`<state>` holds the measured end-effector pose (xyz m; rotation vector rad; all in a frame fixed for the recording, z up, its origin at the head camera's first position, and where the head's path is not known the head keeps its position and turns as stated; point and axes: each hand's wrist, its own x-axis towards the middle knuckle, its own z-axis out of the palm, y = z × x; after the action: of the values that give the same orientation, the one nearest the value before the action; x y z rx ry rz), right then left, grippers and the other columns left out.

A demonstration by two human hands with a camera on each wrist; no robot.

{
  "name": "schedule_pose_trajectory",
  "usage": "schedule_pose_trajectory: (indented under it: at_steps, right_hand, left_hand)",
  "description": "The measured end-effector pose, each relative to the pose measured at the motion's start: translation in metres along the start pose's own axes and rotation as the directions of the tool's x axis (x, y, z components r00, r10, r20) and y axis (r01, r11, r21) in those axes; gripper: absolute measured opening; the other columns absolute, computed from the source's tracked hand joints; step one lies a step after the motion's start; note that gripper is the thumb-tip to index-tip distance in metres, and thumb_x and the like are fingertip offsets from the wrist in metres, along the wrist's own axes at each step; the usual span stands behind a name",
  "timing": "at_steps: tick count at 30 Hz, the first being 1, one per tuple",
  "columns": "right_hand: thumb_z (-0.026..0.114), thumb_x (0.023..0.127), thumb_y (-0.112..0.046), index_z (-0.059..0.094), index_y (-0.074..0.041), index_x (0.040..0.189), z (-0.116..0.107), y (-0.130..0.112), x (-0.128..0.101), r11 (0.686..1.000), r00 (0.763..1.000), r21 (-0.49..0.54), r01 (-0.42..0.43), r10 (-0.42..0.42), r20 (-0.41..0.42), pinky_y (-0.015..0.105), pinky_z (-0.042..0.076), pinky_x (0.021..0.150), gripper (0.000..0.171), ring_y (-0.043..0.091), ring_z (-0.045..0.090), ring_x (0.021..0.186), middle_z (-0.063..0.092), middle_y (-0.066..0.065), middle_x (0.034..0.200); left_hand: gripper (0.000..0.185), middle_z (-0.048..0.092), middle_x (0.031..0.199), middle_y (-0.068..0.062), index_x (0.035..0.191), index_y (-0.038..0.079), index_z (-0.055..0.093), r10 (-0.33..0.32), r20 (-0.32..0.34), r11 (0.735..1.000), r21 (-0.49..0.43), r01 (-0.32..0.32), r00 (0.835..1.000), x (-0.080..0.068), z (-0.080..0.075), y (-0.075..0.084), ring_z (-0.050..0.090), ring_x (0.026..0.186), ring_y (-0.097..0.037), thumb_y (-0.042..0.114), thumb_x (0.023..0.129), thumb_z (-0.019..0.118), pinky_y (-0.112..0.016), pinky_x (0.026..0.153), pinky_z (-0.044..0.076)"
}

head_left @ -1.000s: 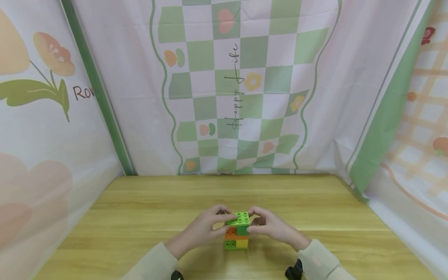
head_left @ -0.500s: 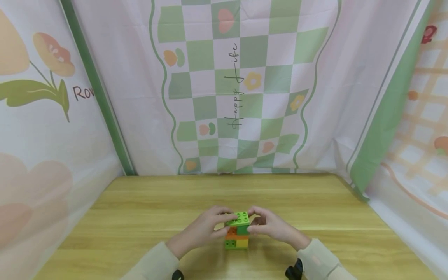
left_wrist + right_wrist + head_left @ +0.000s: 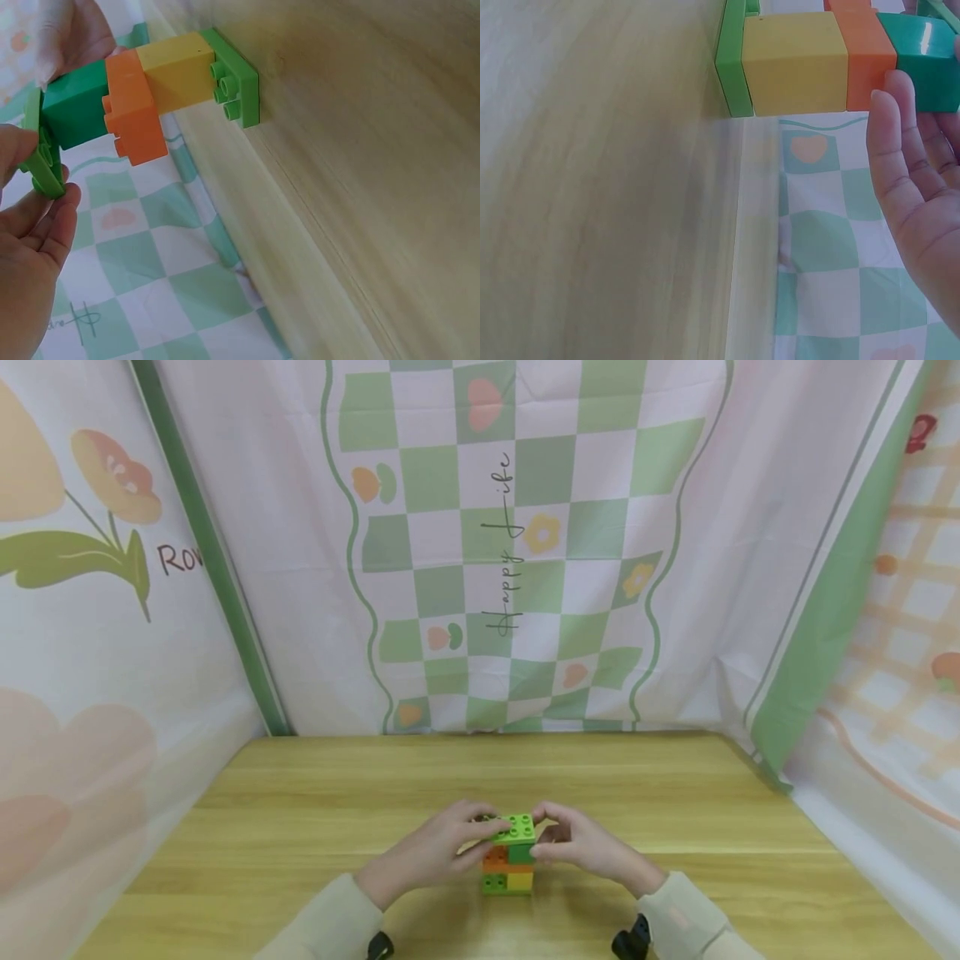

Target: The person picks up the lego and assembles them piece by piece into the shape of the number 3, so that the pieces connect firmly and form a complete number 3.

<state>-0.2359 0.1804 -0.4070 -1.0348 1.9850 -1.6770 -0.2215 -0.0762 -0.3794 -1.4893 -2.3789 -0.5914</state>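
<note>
A small stack of toy building bricks stands upright on the table. From the bottom up it has a light green flat brick (image 3: 246, 82), a yellow brick (image 3: 795, 64), an orange brick (image 3: 136, 112) and a dark green brick (image 3: 922, 75). On top, overhanging to the left, lies another light green flat brick (image 3: 519, 830), slightly tilted in the left wrist view. My left hand (image 3: 438, 850) pinches this top brick by its overhanging end, thumb and fingers on either side. My right hand (image 3: 591, 847) holds the dark green brick from the right; its thumb is partly hidden.
The wooden table (image 3: 300, 793) extends around the stack. Behind it hangs a checkered green and white curtain (image 3: 495, 535), with printed fabric (image 3: 75, 652) on the left side and more on the right. A black wrist device (image 3: 632, 939) sits below the right sleeve (image 3: 686, 914).
Very little differs. My left fingers have shifted slightly on the top light green brick; the right hand and the rest of the stack hold nearly still.
</note>
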Motion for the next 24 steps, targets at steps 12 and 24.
schedule_pose_trajectory:
  at_steps: [12, 24]
  right_hand:
    - [0.059, 0.089, -0.005, 0.047, 0.005, 0.107, 0.0016, -0.0022, -0.0003, 0.999, 0.999, -0.034, -0.030, 0.029, -0.024, 0.039, 0.053, 0.066, 0.024, 0.021, 0.058, 0.079, 0.051, 0.015, 0.103]
    - [0.057, 0.090, -0.003, 0.045, 0.008, 0.108, 0.0011, -0.0003, -0.0008, 1.000, 1.000, -0.022, -0.004, 0.004, -0.014, 0.039, 0.053, 0.067, 0.024, 0.019, 0.058, 0.080, 0.049, 0.015, 0.104]
  left_hand:
    - [0.033, 0.057, 0.114, -0.006, 0.122, 0.011, 0.060, 0.039, 0.001, 0.998, 0.051, -0.039, 0.999, 0.0030, -0.0031, 0.0032, 0.052, 0.102, -0.015, 0.010, 0.089, 0.060, -0.021, 0.086, 0.043]
    - [0.032, 0.056, 0.114, -0.007, 0.121, 0.012, 0.061, 0.038, 0.007, 0.996, 0.081, -0.038, 0.999, 0.0037, -0.0030, 0.0047, 0.052, 0.100, -0.014, 0.010, 0.089, 0.060, -0.019, 0.084, 0.044]
